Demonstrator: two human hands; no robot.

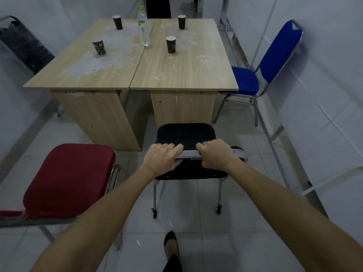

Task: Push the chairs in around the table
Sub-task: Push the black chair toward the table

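Note:
A black chair (185, 134) stands just short of the near edge of the wooden table (176, 75), its seat facing the table's right half. My left hand (162, 157) and my right hand (216, 154) both grip the top of its backrest, side by side. A red chair (68, 179) stands to the left, pulled back from the table. A blue chair (261, 71) sits at the table's right side, angled and a little apart from it. A dark chair (23, 46) stands at the left side, by the wall.
Several dark paper cups (171, 44) and a clear plastic bottle (143, 26) stand on the two joined desktops. White walls close in on left and right. A metal frame (275, 134) leans along the right wall. My shoe (170, 244) is on the tiled floor behind the black chair.

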